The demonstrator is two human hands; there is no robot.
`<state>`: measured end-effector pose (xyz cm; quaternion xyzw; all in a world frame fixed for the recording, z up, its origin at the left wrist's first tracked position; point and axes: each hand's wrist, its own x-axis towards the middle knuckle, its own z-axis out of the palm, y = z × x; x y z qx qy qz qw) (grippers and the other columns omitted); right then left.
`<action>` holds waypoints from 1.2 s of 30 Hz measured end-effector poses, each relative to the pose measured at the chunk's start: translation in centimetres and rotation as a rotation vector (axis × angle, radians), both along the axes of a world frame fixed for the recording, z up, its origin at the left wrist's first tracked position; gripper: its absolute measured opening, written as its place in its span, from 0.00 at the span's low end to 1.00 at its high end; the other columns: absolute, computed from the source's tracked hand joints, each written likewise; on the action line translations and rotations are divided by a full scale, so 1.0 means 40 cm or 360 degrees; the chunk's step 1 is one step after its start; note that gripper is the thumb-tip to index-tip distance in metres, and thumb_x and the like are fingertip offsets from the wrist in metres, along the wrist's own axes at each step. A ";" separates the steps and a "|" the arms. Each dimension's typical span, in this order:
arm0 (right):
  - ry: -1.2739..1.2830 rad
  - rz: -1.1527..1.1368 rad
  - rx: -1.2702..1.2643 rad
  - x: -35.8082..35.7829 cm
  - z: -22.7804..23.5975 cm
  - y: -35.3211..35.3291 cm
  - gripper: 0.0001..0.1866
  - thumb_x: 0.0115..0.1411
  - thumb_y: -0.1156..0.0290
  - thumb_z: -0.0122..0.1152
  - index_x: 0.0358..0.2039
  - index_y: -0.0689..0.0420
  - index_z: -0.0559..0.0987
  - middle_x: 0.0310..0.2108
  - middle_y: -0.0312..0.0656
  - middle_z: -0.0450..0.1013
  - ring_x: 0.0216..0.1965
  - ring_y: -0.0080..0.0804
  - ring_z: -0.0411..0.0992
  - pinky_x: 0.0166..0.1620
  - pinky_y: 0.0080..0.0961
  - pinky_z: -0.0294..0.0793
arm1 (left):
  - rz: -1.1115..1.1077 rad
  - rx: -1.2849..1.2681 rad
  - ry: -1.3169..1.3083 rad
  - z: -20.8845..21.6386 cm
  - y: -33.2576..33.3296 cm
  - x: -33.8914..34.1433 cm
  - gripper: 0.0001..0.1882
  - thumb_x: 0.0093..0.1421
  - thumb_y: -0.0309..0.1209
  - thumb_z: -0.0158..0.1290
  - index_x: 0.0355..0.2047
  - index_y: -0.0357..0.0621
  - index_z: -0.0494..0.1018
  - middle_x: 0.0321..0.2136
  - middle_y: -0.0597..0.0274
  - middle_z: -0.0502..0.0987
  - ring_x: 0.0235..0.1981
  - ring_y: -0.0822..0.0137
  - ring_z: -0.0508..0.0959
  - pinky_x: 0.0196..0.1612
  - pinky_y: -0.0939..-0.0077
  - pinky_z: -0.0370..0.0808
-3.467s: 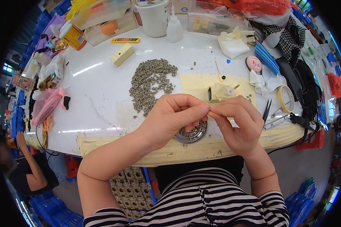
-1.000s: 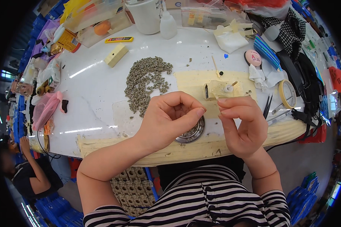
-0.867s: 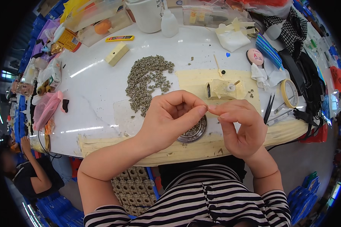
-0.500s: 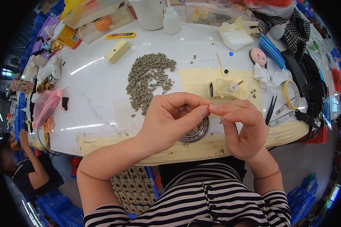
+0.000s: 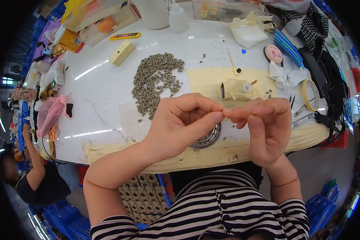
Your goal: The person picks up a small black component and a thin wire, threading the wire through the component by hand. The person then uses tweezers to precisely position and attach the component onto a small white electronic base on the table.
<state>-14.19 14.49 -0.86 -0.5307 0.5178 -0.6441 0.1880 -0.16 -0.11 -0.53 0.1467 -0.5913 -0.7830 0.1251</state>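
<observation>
My left hand (image 5: pixel 176 124) is closed in a pinch, thumb against index finger. Whatever sits between those fingertips is hidden or too small to name. My right hand (image 5: pixel 270 130) reaches in from the other side, its fingers stretched toward the left fingertips and touching or almost touching them. Its thumb stands apart from the fingers, and I see nothing held there. Partly covered by my left hand lies a round metal dish (image 5: pixel 210 140) with small pieces in it. Beyond the hands spreads a heap of small metal parts (image 5: pixel 150 82).
A tape-wrapped block (image 5: pixel 238 90) with a stick in it sits on yellowish sheeting. To the right are a tape roll (image 5: pixel 310 95) and tweezers (image 5: pixel 293 101). A cream block (image 5: pixel 122 53) and white bottle (image 5: pixel 178 19) stand farther back. Another person (image 5: pixel 38 176) is at far left.
My right thumb has drawn away from its fingertips, and the right fingers have straightened as the hand shifted slightly right. My left hand keeps its pinch. The view has moved a little.
</observation>
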 end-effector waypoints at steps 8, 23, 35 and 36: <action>-0.0146 0.0028 -0.0010 -0.002 0.004 0.004 0.08 0.66 0.79 0.48 0.42 0.62 0.61 0.37 0.51 0.77 0.37 0.25 0.75 0.41 0.20 0.76 | -0.0050 0.0007 0.0030 0.007 -0.008 0.005 0.05 0.61 0.22 0.53 0.37 0.35 0.76 0.32 0.64 0.76 0.27 0.81 0.70 0.30 0.87 0.67; 0.0219 -0.0213 0.0044 -0.004 0.012 -0.016 0.07 0.52 0.84 0.64 0.32 0.62 0.78 0.30 0.40 0.73 0.27 0.24 0.70 0.30 0.17 0.69 | -0.0053 -0.0367 0.0256 0.000 -0.007 0.004 0.04 0.57 0.19 0.57 0.33 0.37 0.77 0.32 0.62 0.75 0.32 0.76 0.72 0.35 0.83 0.69; 0.0148 -0.0152 0.0059 -0.005 0.004 -0.018 0.05 0.54 0.82 0.63 0.32 0.61 0.78 0.30 0.39 0.73 0.29 0.24 0.70 0.32 0.17 0.70 | -0.0082 -0.0245 0.0323 -0.010 -0.003 0.000 0.06 0.62 0.24 0.54 0.39 0.35 0.75 0.34 0.63 0.75 0.31 0.80 0.73 0.33 0.86 0.71; 0.0146 -0.0152 0.0060 -0.006 0.005 -0.018 0.05 0.54 0.82 0.64 0.32 0.61 0.78 0.30 0.39 0.73 0.29 0.24 0.70 0.32 0.17 0.70 | -0.0091 -0.0221 0.0315 -0.010 -0.003 0.000 0.06 0.63 0.24 0.53 0.39 0.35 0.75 0.34 0.63 0.74 0.31 0.79 0.73 0.33 0.86 0.71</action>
